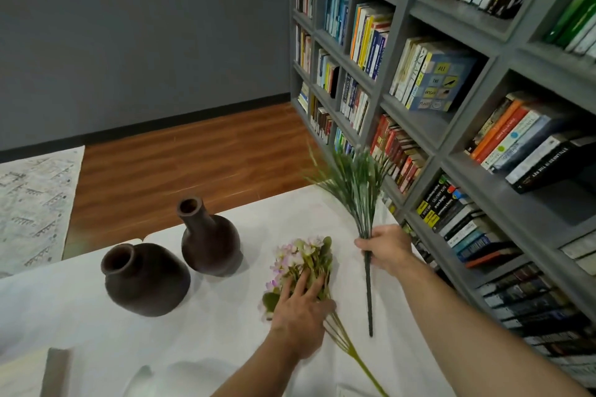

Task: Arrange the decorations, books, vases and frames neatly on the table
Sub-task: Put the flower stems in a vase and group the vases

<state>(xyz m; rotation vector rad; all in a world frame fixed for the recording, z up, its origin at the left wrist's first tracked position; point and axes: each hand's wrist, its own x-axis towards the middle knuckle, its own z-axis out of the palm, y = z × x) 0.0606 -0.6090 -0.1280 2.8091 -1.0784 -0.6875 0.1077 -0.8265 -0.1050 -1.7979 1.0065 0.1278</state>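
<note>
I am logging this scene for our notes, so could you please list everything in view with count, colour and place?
Vases: two, dark brown, upright on the table's left half; the long-necked one stands behind.
Pink flower bunch: one, pink and green, lying mid-table.
Grass sprig: one, green, raised above the table's right side.
Table: one, white covering.
Bookshelf: one, grey, full of books, right.
Rug: one, pale patterned, on the wooden floor, left.
Left hand: resting on the flower bunch.
Right hand: gripping the sprig's stem.
</note>
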